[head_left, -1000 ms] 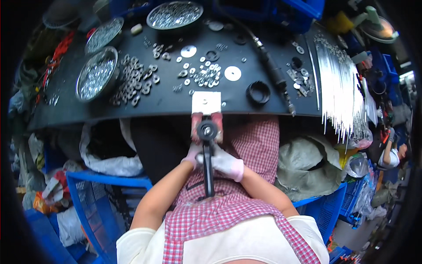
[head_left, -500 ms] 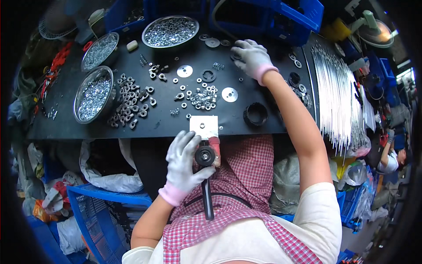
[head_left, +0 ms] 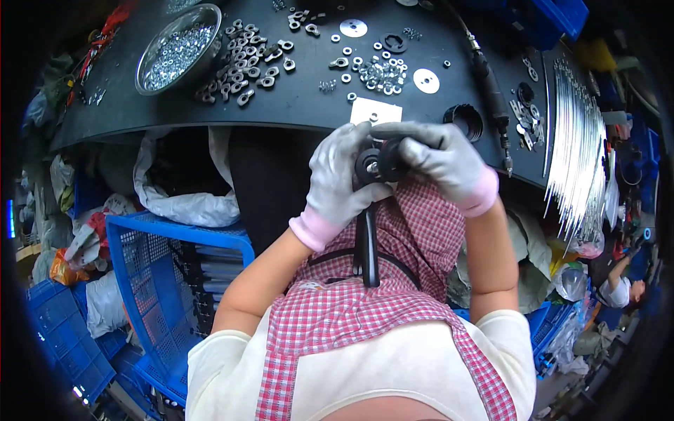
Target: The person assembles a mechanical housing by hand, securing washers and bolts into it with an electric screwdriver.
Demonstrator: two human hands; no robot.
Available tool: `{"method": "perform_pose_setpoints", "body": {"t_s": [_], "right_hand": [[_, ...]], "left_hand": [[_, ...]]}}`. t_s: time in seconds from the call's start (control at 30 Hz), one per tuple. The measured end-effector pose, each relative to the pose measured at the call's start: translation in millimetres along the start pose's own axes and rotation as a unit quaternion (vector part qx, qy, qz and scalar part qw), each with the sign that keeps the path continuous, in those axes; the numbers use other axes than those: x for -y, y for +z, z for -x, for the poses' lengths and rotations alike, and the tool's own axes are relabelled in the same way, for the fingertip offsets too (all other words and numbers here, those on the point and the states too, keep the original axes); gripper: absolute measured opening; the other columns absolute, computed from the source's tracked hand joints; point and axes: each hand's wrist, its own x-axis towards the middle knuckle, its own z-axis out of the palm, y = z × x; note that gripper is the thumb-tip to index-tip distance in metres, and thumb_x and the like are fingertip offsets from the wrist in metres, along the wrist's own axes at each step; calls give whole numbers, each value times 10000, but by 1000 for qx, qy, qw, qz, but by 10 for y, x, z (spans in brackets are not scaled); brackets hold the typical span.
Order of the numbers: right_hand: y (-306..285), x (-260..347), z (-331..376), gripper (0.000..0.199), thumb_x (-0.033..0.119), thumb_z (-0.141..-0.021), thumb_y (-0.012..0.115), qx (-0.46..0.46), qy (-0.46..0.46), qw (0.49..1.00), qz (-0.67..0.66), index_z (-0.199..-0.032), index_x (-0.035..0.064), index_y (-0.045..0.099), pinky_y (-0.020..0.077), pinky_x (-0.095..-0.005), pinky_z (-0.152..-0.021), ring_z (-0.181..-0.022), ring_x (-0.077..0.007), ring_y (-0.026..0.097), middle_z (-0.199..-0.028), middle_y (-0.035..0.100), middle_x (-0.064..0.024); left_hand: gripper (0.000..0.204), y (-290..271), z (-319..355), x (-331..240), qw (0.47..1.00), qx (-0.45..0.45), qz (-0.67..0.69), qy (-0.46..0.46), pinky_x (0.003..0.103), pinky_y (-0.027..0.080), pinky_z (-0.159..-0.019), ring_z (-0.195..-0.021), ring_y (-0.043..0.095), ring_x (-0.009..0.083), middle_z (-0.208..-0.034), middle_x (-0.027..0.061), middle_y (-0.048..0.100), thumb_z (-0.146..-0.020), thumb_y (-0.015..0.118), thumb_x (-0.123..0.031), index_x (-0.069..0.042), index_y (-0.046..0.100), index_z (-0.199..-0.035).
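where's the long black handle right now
In the head view, near the middle, the long black handle points toward the person, below and between the left hand and right hand, against the checked apron.

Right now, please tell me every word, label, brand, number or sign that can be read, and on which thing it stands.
None can be read.
Black round part at the right hand: no text shows clearly.
White plate by the table edge: nothing readable.
Long black tool on the table: any marking is too small to read.
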Motion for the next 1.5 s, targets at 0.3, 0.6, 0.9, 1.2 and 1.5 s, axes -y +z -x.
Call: {"method": "perform_pose_setpoints", "body": {"t_s": [0.3,0.6,0.9,1.2,1.5], "right_hand": [[199,-471,-27,282,127,-846,577,-293,-160,849,409,-1114,94,657,477,-354,-820,-912,-308,611,-1020,586,-184],[-441,-651,155,167,153,-827,648,-482,-56,661,572,-976,82,678,495,-367,-771,-846,-272,622,-982,614,-122],[122,-563,138,198,131,-626,734,-209,-355,728,548,-799,117,640,490,-339,-586,-706,-220,595,-799,611,-23],[100,-474,297,208,132,-757,675,-106,-317,826,455,-951,80,622,509,-374,-750,-877,-287,617,-1006,597,-115],[-2829,463,-314,262,208,-844,599,-511,-35,525,680,-1079,112,661,426,-387,-952,-1109,-310,536,-1148,607,-114]], "left_hand": [[942,-65,-4,-30,1000,-4,-16,22,490,311,-1031,-1232,391,386,-1209,126,511,-625,713,-637,-106,417,-1345],[550,-127,-4,-16,995,75,-67,-7,479,311,-1029,-1228,422,358,-1182,90,557,-627,768,-458,-118,640,-1039],[1023,-207,-182,14,998,43,8,52,473,298,-1033,-1190,443,362,-1221,182,501,-575,740,-605,-22,387,-1338],[765,-277,-154,5,991,129,-4,41,475,317,-1022,-1145,482,340,-1127,137,547,-593,770,-497,-34,531,-1152],[707,-122,-87,-217,980,98,122,-120,446,352,-1043,-1250,408,378,-1149,152,491,-535,766,-119,-39,416,-1143]]}}
